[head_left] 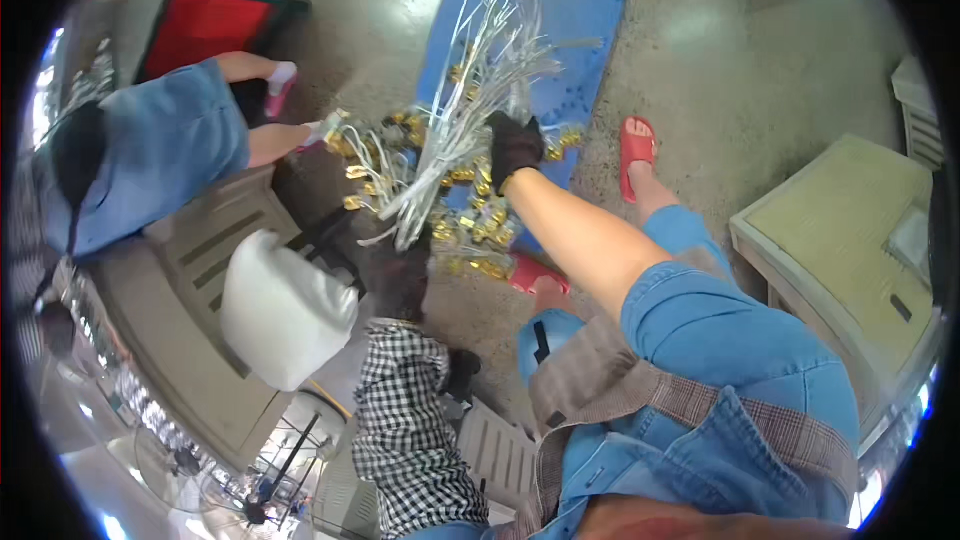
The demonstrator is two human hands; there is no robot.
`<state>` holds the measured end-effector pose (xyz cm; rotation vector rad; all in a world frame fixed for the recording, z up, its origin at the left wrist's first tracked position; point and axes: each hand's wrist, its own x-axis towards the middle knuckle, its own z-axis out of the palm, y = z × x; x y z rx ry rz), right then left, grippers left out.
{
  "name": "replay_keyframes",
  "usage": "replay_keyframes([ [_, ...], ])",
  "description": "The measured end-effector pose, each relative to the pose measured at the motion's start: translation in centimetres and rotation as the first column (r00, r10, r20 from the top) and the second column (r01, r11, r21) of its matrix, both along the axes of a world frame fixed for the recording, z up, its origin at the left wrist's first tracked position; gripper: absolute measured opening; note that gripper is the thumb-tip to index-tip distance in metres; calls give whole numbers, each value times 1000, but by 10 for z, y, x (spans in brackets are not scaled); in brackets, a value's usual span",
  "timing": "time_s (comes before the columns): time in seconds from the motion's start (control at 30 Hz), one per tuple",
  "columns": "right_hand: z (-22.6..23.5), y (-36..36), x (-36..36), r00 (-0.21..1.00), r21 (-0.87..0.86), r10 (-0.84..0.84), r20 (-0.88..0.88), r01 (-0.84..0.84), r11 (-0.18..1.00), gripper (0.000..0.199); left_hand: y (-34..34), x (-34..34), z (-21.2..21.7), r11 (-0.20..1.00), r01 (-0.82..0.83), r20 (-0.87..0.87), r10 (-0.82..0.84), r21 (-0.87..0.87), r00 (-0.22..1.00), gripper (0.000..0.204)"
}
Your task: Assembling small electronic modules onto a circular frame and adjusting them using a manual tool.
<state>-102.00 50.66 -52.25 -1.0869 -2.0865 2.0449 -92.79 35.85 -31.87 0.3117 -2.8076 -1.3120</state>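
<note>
A bundle of long whitish, silvery wires stands fanned out in front of me, above a blue platform. Several gold-coloured metal pieces lie around its lower part, some in clear wrapping. My right hand, in a dark glove, is closed against the right side of the bundle, fingers partly hidden. My left hand, also dark-gloved below a black-and-white checked sleeve, is at the bundle's near end; motion smears its fingers, so its grip is unclear.
A person in a blue garment is at the left, beside a red box. A white sack rests on grey slatted plastic furniture. On the right stands a container with a yellowish-green top. My feet wear red sandals.
</note>
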Motion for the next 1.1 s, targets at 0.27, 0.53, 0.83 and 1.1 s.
replay_keyframes([
  [0.27, -5, -19, -69, 826, -130, 498, 263, -482, 867, 35, -20, -96, -103, 927, 5, 428, 169, -376, 888, 36],
  [0.53, -106, 45, -85, 903, -382, 430, 16, -392, 837, 56, -2, -128, -134, 989, -112, 470, 144, -97, 871, 33],
  [0.83, -68, 13, -86, 740, -439, 535, 408, -355, 826, 55, 37, -100, -188, 950, -22, 286, 116, -313, 951, 44],
  [1.1, -32, 29, -175, 858, -520, 492, -150, -492, 698, 34, 100, -185, -147, 944, -292, 246, 322, -151, 914, 31],
])
